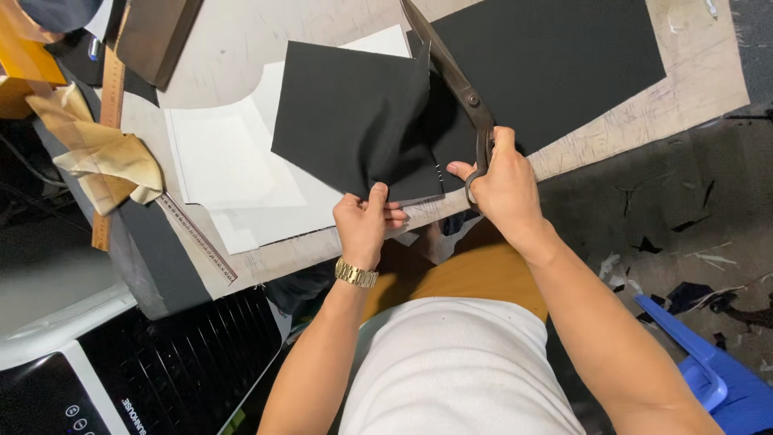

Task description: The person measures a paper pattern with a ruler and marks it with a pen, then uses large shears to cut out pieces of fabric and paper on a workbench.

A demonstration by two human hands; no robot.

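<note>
mid-cut | left hand [364, 221] pinches black fabric sheet [354, 121] | right hand [503, 181] grips long dark metal shears [455, 80] (blades toward 12 o'clock) | next needs taut cloth, I'd say

Lit evenly from overhead, moderately bright, soft rather than harsh. No hard glare anywhere; only a dull sheen along the scissors [459, 84] above the right hand [506, 187] and a small glint on the gold watch [356, 274] below the left hand [366, 221]. Black cloth [354, 121] just above the grip swallowing detail, folds barely readable. Faint soft shadow under its lifted edge on the white paper [233, 161]. Dim and murky off to the left and lower left of the hands. Sharp around the grip, mild wide-angle stretching toward the corners. No visible motion blur.
</note>
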